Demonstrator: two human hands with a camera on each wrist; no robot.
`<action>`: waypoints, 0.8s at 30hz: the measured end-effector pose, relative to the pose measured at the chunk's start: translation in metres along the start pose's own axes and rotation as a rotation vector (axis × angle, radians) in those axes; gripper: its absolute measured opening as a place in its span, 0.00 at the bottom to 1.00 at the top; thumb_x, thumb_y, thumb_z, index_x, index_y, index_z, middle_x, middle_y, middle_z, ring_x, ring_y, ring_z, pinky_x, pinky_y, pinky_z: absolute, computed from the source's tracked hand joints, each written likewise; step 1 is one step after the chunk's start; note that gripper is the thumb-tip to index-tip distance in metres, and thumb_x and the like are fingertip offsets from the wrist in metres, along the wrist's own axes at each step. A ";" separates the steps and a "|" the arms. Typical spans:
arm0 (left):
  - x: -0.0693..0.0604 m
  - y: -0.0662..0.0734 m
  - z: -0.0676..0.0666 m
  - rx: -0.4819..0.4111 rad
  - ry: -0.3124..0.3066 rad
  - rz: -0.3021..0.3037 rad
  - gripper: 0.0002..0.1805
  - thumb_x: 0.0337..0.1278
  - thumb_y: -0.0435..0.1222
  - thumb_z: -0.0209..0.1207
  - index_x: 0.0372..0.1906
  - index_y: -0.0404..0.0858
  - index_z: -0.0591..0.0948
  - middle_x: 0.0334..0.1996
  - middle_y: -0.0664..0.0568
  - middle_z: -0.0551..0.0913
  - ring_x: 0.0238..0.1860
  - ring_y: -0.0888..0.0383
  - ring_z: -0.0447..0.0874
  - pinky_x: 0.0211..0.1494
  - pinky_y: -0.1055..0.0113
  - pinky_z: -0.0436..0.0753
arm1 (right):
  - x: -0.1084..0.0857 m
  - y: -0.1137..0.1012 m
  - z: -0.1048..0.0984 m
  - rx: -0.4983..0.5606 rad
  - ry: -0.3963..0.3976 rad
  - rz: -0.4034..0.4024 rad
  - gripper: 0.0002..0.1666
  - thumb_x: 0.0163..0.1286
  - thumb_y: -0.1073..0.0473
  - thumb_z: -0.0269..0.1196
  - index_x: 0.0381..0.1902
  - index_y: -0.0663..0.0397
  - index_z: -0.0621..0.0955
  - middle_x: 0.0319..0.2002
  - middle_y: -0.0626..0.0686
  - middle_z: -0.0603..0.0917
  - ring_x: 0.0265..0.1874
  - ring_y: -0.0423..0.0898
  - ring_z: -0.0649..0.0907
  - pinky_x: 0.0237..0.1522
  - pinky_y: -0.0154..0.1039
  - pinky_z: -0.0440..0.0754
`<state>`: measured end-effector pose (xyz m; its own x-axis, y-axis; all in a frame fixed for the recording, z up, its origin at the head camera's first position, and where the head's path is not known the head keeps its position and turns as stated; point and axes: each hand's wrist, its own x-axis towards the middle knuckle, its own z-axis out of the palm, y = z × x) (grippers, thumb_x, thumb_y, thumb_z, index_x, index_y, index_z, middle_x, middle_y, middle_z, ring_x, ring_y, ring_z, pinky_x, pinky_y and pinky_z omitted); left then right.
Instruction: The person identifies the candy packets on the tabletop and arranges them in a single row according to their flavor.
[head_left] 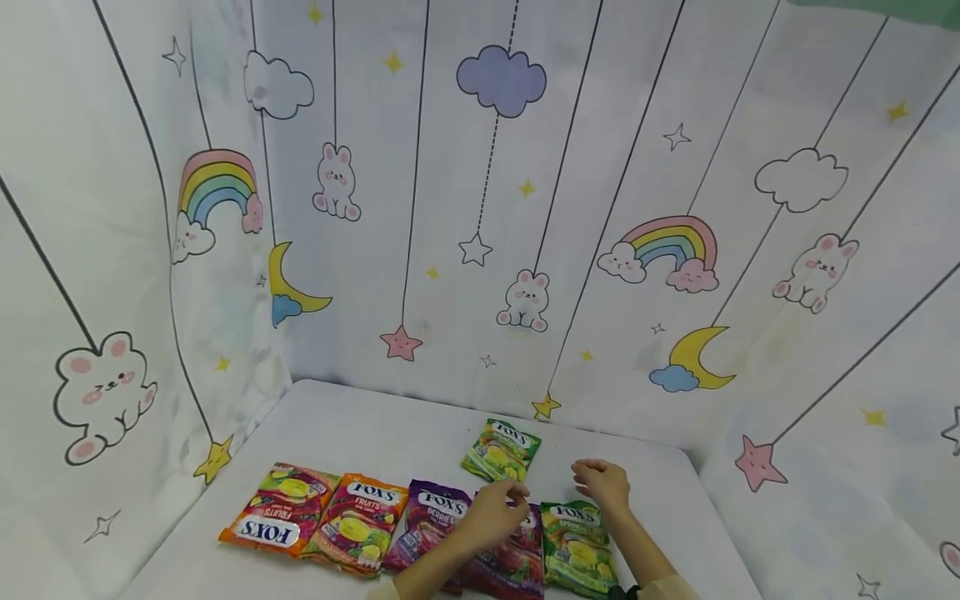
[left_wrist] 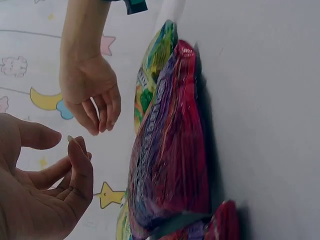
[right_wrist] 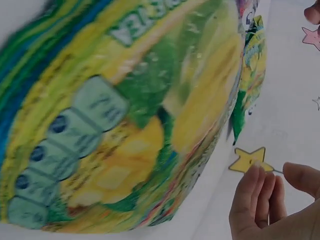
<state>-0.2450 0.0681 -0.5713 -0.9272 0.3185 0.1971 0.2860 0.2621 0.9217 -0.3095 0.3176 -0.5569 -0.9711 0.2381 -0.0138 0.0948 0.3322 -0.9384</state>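
My left hand [head_left: 495, 518] hovers above a purple berries candy bag [head_left: 429, 521] and a dark red-purple candy bag [head_left: 520, 560], partly covering both; its fingers are loosely bent around nothing. My right hand [head_left: 604, 487] hangs over the upper right edge of a green Spring candy bag [head_left: 576, 546], fingers relaxed and holding nothing. In the left wrist view a gap separates the left thumb from the fingers [left_wrist: 80, 170]. Behind the row lies another green candy bag [head_left: 501, 452]. That near green bag [right_wrist: 145, 115] fills much of the right wrist view.
An orange Fruits bag [head_left: 362, 525] and an upside-down red-and-orange Fruits bag [head_left: 281, 508] lie at the row's left end. All bags rest on a white table [head_left: 375, 425]. White cloth walls [head_left: 465, 183] printed with rabbits, rainbows and stars surround it.
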 end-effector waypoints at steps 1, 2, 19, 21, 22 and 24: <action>0.002 -0.001 -0.002 0.007 0.001 -0.009 0.13 0.66 0.36 0.62 0.52 0.39 0.85 0.41 0.55 0.87 0.27 0.64 0.81 0.32 0.67 0.79 | 0.002 -0.001 0.002 0.001 -0.005 0.000 0.17 0.72 0.58 0.68 0.50 0.68 0.86 0.45 0.63 0.89 0.45 0.58 0.89 0.45 0.48 0.88; 0.003 -0.001 -0.005 0.016 0.004 -0.014 0.14 0.66 0.36 0.62 0.53 0.38 0.85 0.41 0.55 0.87 0.27 0.64 0.81 0.32 0.67 0.79 | 0.004 -0.002 0.005 0.001 -0.010 -0.003 0.17 0.72 0.58 0.68 0.50 0.68 0.86 0.45 0.64 0.89 0.45 0.57 0.89 0.45 0.48 0.88; 0.023 -0.019 -0.028 0.196 0.168 -0.074 0.20 0.62 0.38 0.64 0.55 0.29 0.83 0.49 0.40 0.84 0.51 0.42 0.83 0.52 0.43 0.81 | 0.029 -0.014 0.043 -0.027 -0.021 0.088 0.21 0.69 0.61 0.69 0.52 0.75 0.81 0.49 0.70 0.87 0.45 0.62 0.90 0.47 0.51 0.88; 0.025 -0.019 -0.030 0.199 0.179 -0.077 0.20 0.62 0.37 0.64 0.54 0.28 0.83 0.49 0.38 0.83 0.50 0.41 0.82 0.52 0.42 0.81 | 0.032 -0.014 0.047 -0.037 -0.018 0.095 0.21 0.69 0.62 0.69 0.52 0.75 0.81 0.49 0.70 0.86 0.45 0.62 0.90 0.47 0.50 0.88; 0.025 -0.019 -0.032 0.196 0.183 -0.081 0.20 0.61 0.36 0.64 0.54 0.27 0.83 0.48 0.37 0.83 0.49 0.41 0.82 0.52 0.42 0.81 | 0.033 -0.013 0.048 -0.041 -0.019 0.095 0.21 0.68 0.62 0.69 0.52 0.75 0.81 0.49 0.70 0.86 0.44 0.62 0.90 0.46 0.50 0.88; 0.026 -0.020 -0.034 0.192 0.190 -0.085 0.20 0.61 0.35 0.64 0.54 0.27 0.82 0.47 0.37 0.82 0.47 0.43 0.81 0.50 0.44 0.81 | 0.034 -0.013 0.050 -0.046 -0.019 0.101 0.21 0.68 0.62 0.69 0.52 0.75 0.81 0.49 0.70 0.86 0.44 0.61 0.90 0.45 0.49 0.88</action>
<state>-0.2832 0.0403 -0.5730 -0.9733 0.1163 0.1981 0.2295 0.4543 0.8608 -0.3551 0.2757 -0.5628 -0.9599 0.2559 -0.1147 0.2023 0.3488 -0.9151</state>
